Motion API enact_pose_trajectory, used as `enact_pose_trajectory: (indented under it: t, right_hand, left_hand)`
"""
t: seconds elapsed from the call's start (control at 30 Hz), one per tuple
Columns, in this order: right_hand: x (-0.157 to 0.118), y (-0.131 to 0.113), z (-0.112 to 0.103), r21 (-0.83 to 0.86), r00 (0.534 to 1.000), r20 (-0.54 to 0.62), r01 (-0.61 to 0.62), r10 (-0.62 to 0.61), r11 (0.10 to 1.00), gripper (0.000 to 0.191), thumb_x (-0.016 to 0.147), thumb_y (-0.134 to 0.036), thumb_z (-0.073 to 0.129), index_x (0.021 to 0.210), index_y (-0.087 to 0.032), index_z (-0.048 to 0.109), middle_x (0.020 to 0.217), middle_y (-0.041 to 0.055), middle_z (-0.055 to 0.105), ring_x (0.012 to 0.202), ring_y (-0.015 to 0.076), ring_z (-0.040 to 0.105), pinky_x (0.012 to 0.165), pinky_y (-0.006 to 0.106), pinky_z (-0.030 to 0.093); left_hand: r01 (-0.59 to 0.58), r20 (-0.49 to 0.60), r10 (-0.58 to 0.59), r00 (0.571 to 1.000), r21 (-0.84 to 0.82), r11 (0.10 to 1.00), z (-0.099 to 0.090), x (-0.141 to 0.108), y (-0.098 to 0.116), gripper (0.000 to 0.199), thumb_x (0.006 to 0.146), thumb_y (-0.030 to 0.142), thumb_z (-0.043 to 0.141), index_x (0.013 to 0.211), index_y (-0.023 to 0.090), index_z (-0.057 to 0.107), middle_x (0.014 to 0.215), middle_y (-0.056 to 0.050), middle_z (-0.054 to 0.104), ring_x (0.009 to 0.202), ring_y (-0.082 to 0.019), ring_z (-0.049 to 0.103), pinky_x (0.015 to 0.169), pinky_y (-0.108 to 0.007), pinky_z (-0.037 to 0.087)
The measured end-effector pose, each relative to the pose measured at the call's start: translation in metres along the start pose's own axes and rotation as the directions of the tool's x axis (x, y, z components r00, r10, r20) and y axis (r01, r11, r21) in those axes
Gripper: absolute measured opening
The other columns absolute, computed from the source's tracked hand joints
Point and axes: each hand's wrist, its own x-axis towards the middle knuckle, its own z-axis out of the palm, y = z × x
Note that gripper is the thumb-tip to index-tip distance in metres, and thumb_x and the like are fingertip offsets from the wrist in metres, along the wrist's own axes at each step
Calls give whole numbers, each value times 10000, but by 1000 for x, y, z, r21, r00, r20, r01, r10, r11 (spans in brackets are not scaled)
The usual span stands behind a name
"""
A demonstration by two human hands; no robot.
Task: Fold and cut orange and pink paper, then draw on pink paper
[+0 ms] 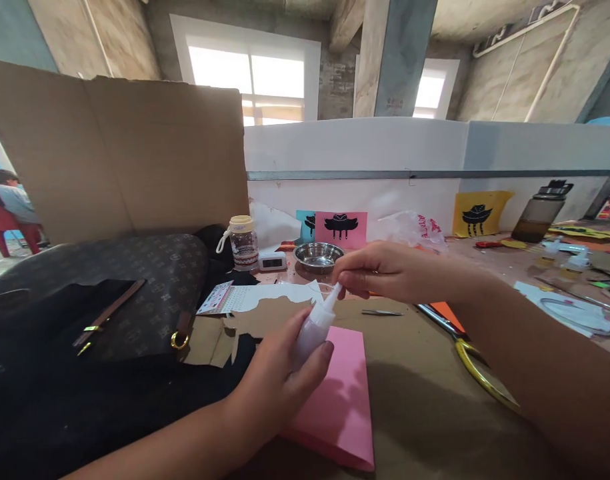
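My left hand [279, 373] is wrapped round a small white squeeze bottle [315, 330], its narrow nozzle tilted up to the right. At the nozzle's tip, the fingers of my right hand [375, 270] are pinched together. Whether they hold a cap or just the tip is too small to make out. Below the bottle lies a folded pink card [347, 400], partly covered by my left hand. Just beyond my right hand is a pair of tweezers [382, 313] on the brown cardboard [425, 387].
Gold-handled scissors [477, 377] lie under my right forearm. A metal bowl [317, 257], a lidded jar [243, 247] and a small digital clock [273, 261] stand behind. Leftward sits a dark patterned bag [149, 280]; pink [341, 241] and yellow cards [479, 200] lean at the back.
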Motion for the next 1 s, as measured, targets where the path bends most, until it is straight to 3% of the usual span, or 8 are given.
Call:
enact_pose_trajectory:
  t: [0.23, 0.43, 0.53, 0.67, 0.77, 0.9, 1.0]
  right_hand:
    - [2, 2, 7, -192, 993, 51, -92, 103, 977, 365, 1014, -406, 407, 752, -187, 535, 716, -9, 559, 657, 120, 497, 578, 245, 333]
    - [8, 20, 14, -139, 979, 117, -148, 164, 979, 324, 1014, -356, 398, 781, -188, 547, 731, 2, 567, 623, 108, 493, 530, 241, 287]
    - [9, 21, 14, -132, 978, 130, -148, 166, 980, 310, 1008, -349, 413, 781, -188, 549, 733, 0, 585, 610, 103, 496, 526, 240, 281]
    - [9, 11, 16, -87, 977, -14, -212, 211, 973, 402, 1027, -413, 356, 780, -184, 575, 714, 2, 617, 580, 105, 497, 528, 252, 279]
    - [11, 3, 22, -113, 980, -139, -156, 140, 981, 442, 1026, -477, 353, 793, -182, 586, 736, 4, 615, 621, 112, 515, 549, 254, 284]
    - [12, 0, 25, -185, 982, -144, -149, 124, 971, 386, 1013, -445, 429, 777, -181, 584, 709, -2, 608, 618, 110, 501, 546, 249, 284]
    - [9, 0, 18, -89, 983, -95, -168, 159, 982, 465, 1021, -502, 385, 800, -178, 635, 679, -4, 599, 582, 102, 502, 530, 236, 319]
  left_hand:
    - [10, 35, -11, 999, 44, 999, 6, -6, -14, 485, 920, 414, 501, 1324, 148, 536, 1155, -115, 729, 980, -280, 683, 846, -388, 509]
    - [11, 15, -12, 1000, 77, 997, 12, -5, -22, 454, 941, 413, 483, 1316, 165, 549, 1077, -99, 747, 897, -265, 697, 797, -373, 527]
    - [-6, -3, 6, 1000, 88, 996, 13, -3, -22, 467, 938, 411, 488, 1326, 157, 545, 1141, -115, 730, 970, -275, 689, 872, -395, 521]
    - [-5, -77, 14, 997, 121, 993, 8, 4, -21, 480, 947, 431, 477, 1339, 158, 523, 1248, -129, 686, 1103, -289, 648, 956, -412, 493]
    - [-12, -72, 24, 997, 161, 987, 3, 8, -20, 496, 945, 448, 481, 1342, 151, 504, 1266, -135, 674, 1122, -295, 638, 967, -426, 487]
    - [10, -22, -6, 1000, 187, 982, 2, 8, -20, 513, 949, 460, 463, 1352, 144, 486, 1282, -152, 667, 1125, -311, 641, 944, -450, 499]
    - [-6, -28, 12, 1000, 196, 981, 2, 6, -19, 489, 953, 450, 464, 1346, 159, 482, 1270, -138, 677, 1101, -300, 654, 917, -435, 512]
